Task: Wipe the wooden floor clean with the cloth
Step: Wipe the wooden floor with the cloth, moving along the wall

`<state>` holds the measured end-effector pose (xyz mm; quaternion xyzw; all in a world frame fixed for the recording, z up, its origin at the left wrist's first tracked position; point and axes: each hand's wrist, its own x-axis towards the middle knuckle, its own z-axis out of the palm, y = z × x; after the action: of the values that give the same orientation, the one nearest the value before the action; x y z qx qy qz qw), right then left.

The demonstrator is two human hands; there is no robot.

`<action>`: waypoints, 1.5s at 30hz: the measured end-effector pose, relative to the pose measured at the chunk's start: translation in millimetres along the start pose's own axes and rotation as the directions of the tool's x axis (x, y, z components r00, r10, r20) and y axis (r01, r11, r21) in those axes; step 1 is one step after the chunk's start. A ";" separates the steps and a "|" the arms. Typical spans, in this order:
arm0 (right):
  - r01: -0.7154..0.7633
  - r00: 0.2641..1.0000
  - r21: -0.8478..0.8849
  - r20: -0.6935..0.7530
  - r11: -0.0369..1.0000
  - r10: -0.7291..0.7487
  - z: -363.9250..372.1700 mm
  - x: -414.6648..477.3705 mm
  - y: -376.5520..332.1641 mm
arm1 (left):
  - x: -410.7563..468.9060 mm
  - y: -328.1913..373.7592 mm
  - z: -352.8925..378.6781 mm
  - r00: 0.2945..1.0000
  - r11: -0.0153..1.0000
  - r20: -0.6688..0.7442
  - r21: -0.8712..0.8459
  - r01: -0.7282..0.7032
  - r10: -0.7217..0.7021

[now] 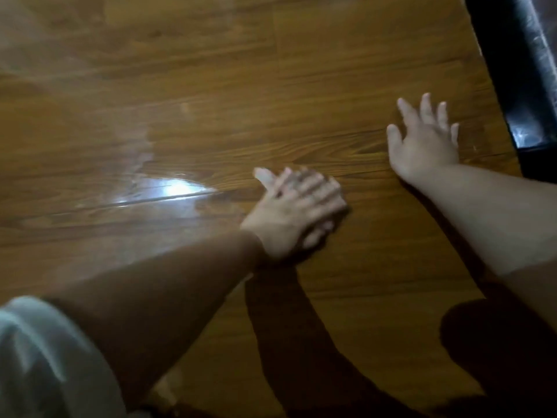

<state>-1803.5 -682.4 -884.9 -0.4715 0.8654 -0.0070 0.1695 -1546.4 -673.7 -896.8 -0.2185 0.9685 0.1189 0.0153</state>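
The wooden floor [301, 86] fills the view, with a wet glossy patch [168, 188] at centre left. No cloth shows anywhere. My left hand [295, 212] is in the middle, low over the boards and blurred. Its thumb sticks out and its fingers lie close together and bent, and whether anything is under the palm is hidden. My right hand [422, 140] rests palm down on the floor further right, fingers spread wide, holding nothing.
A black glossy object [524, 70] stands at the top right edge, close beside my right hand. A pale sleeve [45, 357] covers my left upper arm at the bottom left. Dark shadows of both arms fall across the lower boards.
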 end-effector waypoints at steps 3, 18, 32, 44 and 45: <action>-0.017 1.000 0.007 -0.010 1.000 0.017 -4.7 12.2 21.3 | -2.7 -82.1 -8.7 0.797 0.810 -0.180 0.007 0.587 -0.576; -0.017 0.974 0.047 -0.227 0.999 0.027 17.9 11.7 29.3 | 99.1 -92.5 -30.5 0.995 0.994 -0.026 0.056 0.098 -0.097; -0.037 0.973 0.046 -0.225 0.998 0.047 17.7 11.3 30.5 | 110.6 2.4 -13.4 0.995 0.993 0.050 -0.091 -0.080 0.085; -0.036 0.968 0.056 -0.245 0.998 0.049 15.6 16.0 32.4 | 159.5 -48.1 -18.8 0.644 0.663 -0.157 -0.193 0.723 -0.749; -0.034 0.970 0.058 -0.239 0.998 0.047 18.1 13.9 31.3 | 163.6 -21.9 -13.5 0.786 0.787 -0.107 -0.209 0.581 -0.609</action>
<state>-1830.5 -673.7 -911.3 -0.4446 0.8885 -0.0840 0.0762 -1684.6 -764.7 -902.0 -0.5228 0.8342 0.1688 -0.0479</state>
